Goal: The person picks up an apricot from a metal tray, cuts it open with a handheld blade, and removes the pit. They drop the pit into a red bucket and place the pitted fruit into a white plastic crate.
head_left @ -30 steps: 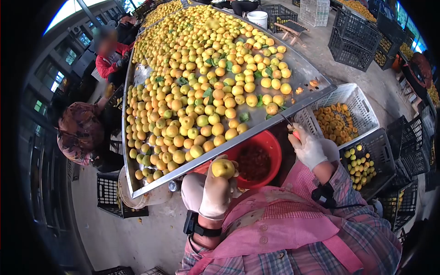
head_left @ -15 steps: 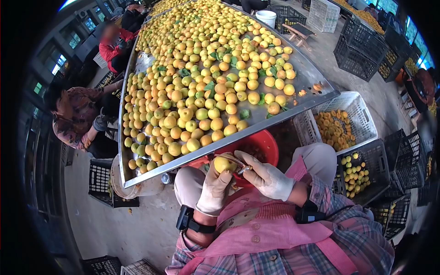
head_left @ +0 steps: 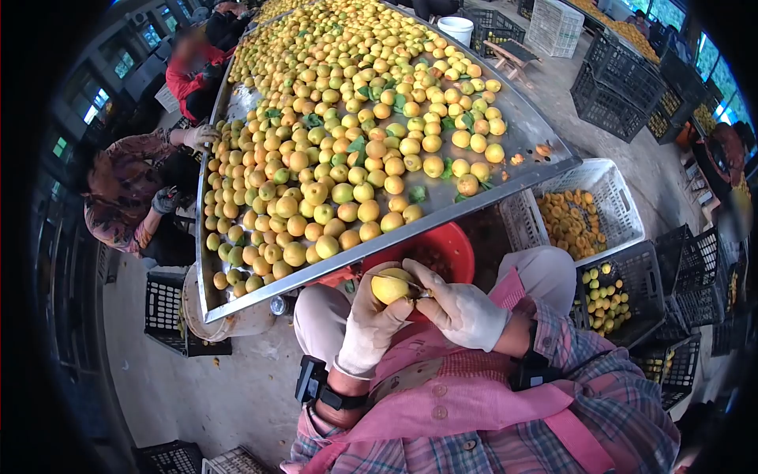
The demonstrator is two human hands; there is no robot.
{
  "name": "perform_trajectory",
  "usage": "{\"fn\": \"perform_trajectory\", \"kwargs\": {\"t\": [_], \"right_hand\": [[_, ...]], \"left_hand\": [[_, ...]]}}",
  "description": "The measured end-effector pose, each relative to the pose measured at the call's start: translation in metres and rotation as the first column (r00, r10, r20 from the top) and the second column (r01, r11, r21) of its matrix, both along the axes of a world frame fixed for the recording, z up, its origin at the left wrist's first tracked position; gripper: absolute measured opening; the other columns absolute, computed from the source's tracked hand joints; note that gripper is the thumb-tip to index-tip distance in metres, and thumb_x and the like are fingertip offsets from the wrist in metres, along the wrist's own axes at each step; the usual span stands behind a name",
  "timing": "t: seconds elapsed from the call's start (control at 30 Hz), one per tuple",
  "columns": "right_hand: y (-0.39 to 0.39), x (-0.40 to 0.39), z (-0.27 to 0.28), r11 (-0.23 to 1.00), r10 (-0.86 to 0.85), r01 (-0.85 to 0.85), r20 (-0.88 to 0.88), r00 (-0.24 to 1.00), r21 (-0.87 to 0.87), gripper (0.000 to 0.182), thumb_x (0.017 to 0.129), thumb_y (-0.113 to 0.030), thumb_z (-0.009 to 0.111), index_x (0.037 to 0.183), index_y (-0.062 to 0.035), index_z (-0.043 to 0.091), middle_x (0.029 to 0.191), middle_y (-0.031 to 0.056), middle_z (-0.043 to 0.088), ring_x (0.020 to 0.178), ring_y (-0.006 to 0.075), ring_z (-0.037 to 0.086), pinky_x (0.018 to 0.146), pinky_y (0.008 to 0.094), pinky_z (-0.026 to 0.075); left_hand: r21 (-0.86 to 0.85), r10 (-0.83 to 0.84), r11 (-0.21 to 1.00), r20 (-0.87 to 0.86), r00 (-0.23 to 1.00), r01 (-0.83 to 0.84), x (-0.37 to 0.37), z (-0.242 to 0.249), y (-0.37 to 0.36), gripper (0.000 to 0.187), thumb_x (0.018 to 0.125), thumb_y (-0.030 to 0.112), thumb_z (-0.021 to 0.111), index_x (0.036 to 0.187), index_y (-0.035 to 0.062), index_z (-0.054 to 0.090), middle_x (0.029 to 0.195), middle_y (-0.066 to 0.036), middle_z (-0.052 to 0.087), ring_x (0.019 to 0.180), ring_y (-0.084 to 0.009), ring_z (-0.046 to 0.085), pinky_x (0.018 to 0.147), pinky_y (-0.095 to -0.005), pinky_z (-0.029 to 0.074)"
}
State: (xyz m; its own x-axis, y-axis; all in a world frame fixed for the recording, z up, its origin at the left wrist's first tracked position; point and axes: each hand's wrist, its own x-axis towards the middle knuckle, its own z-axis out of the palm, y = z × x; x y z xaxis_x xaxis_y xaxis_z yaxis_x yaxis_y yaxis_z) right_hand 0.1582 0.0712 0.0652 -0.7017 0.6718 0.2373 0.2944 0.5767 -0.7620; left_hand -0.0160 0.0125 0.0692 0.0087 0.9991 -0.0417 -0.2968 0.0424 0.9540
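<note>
My left hand [head_left: 369, 328], in a pale glove, is wrapped round a yellow fruit [head_left: 390, 286] in front of my lap. Close on its right, my gloved right hand [head_left: 466, 310] is closed on a small metal tool [head_left: 421, 293], mostly hidden by the fingers, whose tip meets the fruit. Under both hands is a red basin [head_left: 459, 251] with dark bits inside. Beyond them, many yellow-green fruits [head_left: 316, 197] and some leaves lie on the metal table [head_left: 529, 142].
A white crate [head_left: 620, 197] of orange pieces and a black crate [head_left: 643, 288] of fruits stand right. A bucket [head_left: 197, 304] and black crate [head_left: 163, 304] are at left. Co-workers [head_left: 122, 189] sit left; one gloved hand [head_left: 201, 137] reaches the table.
My right hand has closed in on the fruit, and the tool is more hidden. The co-worker at left has reached a hand to the table edge. The view has shifted slightly.
</note>
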Motion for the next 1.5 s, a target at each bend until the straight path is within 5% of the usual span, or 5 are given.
{"fn": "perform_trajectory", "kwargs": {"t": [0.17, 0.37, 0.6, 0.9, 1.5], "right_hand": [[-0.002, -0.007, 0.003, 0.994, -0.036, 0.046, -0.098, 0.995, 0.098, 0.063, 0.094, -0.023, 0.053, 0.145, -0.0004, 0.023, 0.106, 0.0203, 0.064, 0.074, 0.0333, 0.066, 0.061, 0.0416, 0.052], [0.003, -0.002, 0.006, 0.980, -0.068, 0.071, -0.027, 0.997, 0.184, 0.064, 0.093, -0.022, 0.054, 0.144, 0.0016, 0.024, 0.107, 0.0194, 0.064, 0.071, 0.0305, 0.067, 0.060, 0.0395, 0.052], [0.009, -0.008, -0.002, 0.986, -0.037, 0.049, -0.077, 0.996, 0.161, 0.064, 0.093, -0.022, 0.055, 0.144, 0.0022, 0.025, 0.107, 0.0203, 0.064, 0.071, 0.0316, 0.067, 0.059, 0.0393, 0.052], [0.014, -0.001, 0.000, 0.983, -0.019, 0.010, 0.048, 0.999, 0.184, 0.065, 0.092, -0.023, 0.055, 0.144, 0.0024, 0.024, 0.092, 0.0163, 0.066, 0.066, 0.0296, 0.066, 0.057, 0.0390, 0.051], [0.016, -0.016, -0.001, 0.993, -0.008, 0.019, -0.087, 0.996, 0.116, 0.061, 0.093, -0.020, 0.055, 0.145, -0.0041, 0.027, 0.075, 0.0123, 0.065, 0.063, 0.0300, 0.065, 0.055, 0.0397, 0.050]], "left_hand": [[0.005, 0.060, 0.998, 0.355, 0.933, -0.066, 0.013, 0.003, 0.000, 0.069, 0.086, 0.047, 0.066, 0.130, -0.0009, 0.042, 0.114, -0.007, 0.057, 0.105, -0.0153, 0.055, 0.093, -0.0284, 0.043], [0.011, 0.092, 0.996, -0.207, 0.974, -0.091, 0.012, 0.024, 0.002, 0.073, 0.086, 0.051, 0.065, 0.130, -0.0021, 0.042, 0.112, -0.006, 0.057, 0.102, -0.0146, 0.054, 0.093, -0.0290, 0.042], [-0.029, 0.108, 0.994, 0.276, 0.955, -0.104, 0.019, 0.011, 0.006, 0.066, 0.089, 0.049, 0.063, 0.128, -0.0006, 0.046, 0.110, -0.004, 0.058, 0.103, -0.0135, 0.054, 0.095, -0.0283, 0.041], [0.028, 0.154, 0.988, -0.323, 0.934, -0.153, 0.010, 0.019, 0.005, 0.058, 0.091, 0.037, 0.064, 0.128, -0.0027, 0.045, 0.112, -0.006, 0.059, 0.100, -0.0150, 0.056, 0.089, -0.0269, 0.045], [0.081, 0.319, 0.947, -0.119, 0.940, -0.311, 0.014, 0.009, 0.009, 0.060, 0.088, 0.035, 0.069, 0.128, -0.0039, 0.045, 0.111, -0.009, 0.058, 0.096, -0.0167, 0.057, 0.087, -0.0295, 0.047]]}}
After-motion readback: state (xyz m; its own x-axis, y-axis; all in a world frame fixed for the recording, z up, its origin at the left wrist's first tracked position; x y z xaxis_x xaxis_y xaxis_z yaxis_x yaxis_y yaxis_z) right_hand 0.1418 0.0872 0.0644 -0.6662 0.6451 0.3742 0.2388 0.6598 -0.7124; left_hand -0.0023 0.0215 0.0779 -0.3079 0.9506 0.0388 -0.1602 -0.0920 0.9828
